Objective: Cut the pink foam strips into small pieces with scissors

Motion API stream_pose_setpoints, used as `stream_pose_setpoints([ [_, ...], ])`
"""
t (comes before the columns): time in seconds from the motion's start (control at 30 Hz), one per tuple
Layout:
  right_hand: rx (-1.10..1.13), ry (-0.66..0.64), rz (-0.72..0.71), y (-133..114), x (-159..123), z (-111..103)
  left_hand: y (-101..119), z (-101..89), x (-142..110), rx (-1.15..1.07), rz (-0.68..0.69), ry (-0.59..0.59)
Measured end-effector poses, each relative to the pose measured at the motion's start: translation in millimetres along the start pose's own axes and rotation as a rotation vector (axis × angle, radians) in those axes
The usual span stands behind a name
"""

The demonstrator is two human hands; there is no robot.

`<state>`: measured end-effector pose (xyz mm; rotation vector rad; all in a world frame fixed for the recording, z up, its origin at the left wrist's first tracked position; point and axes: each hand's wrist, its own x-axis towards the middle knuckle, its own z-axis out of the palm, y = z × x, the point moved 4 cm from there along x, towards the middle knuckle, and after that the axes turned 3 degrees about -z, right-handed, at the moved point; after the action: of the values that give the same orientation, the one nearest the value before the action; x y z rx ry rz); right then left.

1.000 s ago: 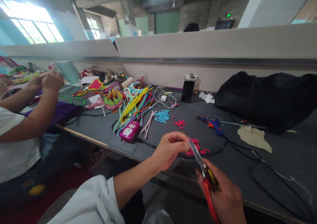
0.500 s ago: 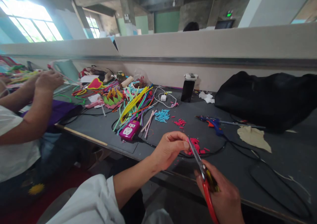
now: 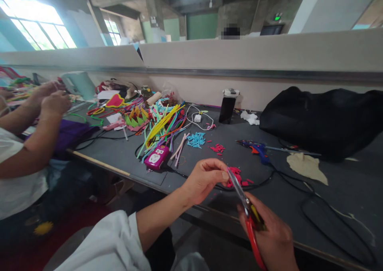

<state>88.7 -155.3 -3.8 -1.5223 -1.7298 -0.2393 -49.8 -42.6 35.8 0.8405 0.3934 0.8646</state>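
Note:
My left hand [image 3: 206, 179] is closed in a pinch over the front edge of the table, thumb against forefinger. A small pink piece [image 3: 228, 169] shows at its fingertips, mostly hidden. My right hand [image 3: 269, 233] is wrapped around red-handled scissors [image 3: 241, 193], with a yellow part showing beside the palm. The scissor blades point up and left, and their tips meet the pink piece at the left fingertips. Just behind the blades lies a pile of short red-pink pieces [image 3: 236, 176]. Farther back are a few more red pieces [image 3: 218, 148] and a heap of short blue pieces [image 3: 196, 139].
Colourful pipe cleaners [image 3: 163, 125] lie left of centre, beside a purple power socket [image 3: 157, 157]. A blue glue gun [image 3: 260, 151] trails its black cable on the right. Behind stand a dark bottle [image 3: 229, 106] and a black bag [image 3: 320, 121]. At left, a co-worker's hands [image 3: 55, 99] are raised.
My right hand and the scissors have shifted very slightly right, while the tips stay at my left fingertips. The co-worker's hands have moved a little left and down. My left hand looks still.

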Motion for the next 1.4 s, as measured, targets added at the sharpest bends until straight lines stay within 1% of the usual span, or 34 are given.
stream_pose_setpoints([
  [0.23,-0.01,-0.018,-0.003,-1,-2,0,0,2.5,-1,-0.017,-0.013,0.02],
  [0.5,-0.045,0.007,-0.064,-6,0,-3,-1,2.1,-1,-0.019,-0.016,0.018],
  [0.63,-0.051,0.008,-0.083,-8,-1,-2,-1,2.5,-1,-0.024,-0.011,0.006],
  [0.8,-0.052,-0.001,-0.068,-6,-5,-1,0,4.7,-4,-0.032,0.022,-0.028],
  [0.93,-0.036,0.039,-0.076,-8,-3,-2,1,6.3,-4,-0.027,0.049,-0.066],
  [1.0,-0.006,0.048,-0.116,-10,-1,-3,1,6.1,-3,-0.03,0.043,-0.073],
  [1.13,0.075,0.035,-0.261,-15,2,-8,0,3.8,0,-0.038,0.032,-0.081],
  [1.2,0.084,0.034,-0.264,-15,2,-10,-2,1.2,1,-0.016,-0.007,-0.072],
  [1.23,0.087,0.039,-0.244,-14,2,-10,-5,-0.4,1,0.012,-0.049,-0.065],
  [1.33,0.092,0.075,-0.13,-7,1,-11,-17,-4.7,1,0.183,-0.245,-0.083],
  [1.4,0.056,0.109,-0.055,-3,-1,-11,-26,-5.6,0,0.298,-0.376,-0.144],
])
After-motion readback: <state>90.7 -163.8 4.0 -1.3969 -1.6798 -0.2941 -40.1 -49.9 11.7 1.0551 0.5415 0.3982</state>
